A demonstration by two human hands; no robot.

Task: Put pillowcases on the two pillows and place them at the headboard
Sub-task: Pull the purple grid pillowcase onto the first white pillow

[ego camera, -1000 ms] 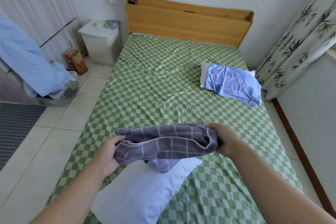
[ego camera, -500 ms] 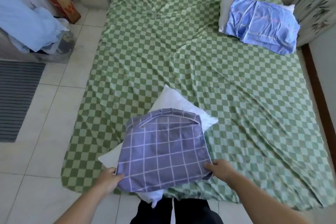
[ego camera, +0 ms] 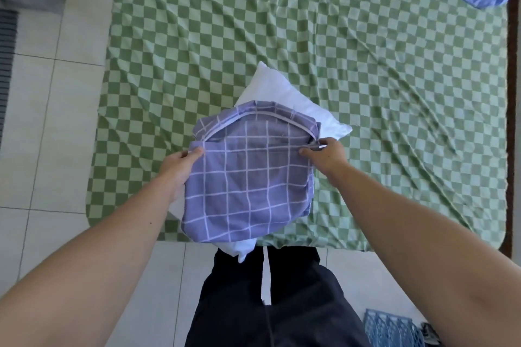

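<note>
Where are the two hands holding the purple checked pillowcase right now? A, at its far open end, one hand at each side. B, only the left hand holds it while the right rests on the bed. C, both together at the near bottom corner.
A: the left hand and right hand each pinch a side of the purple pillowcase at its open end, over the white pillow.
</note>
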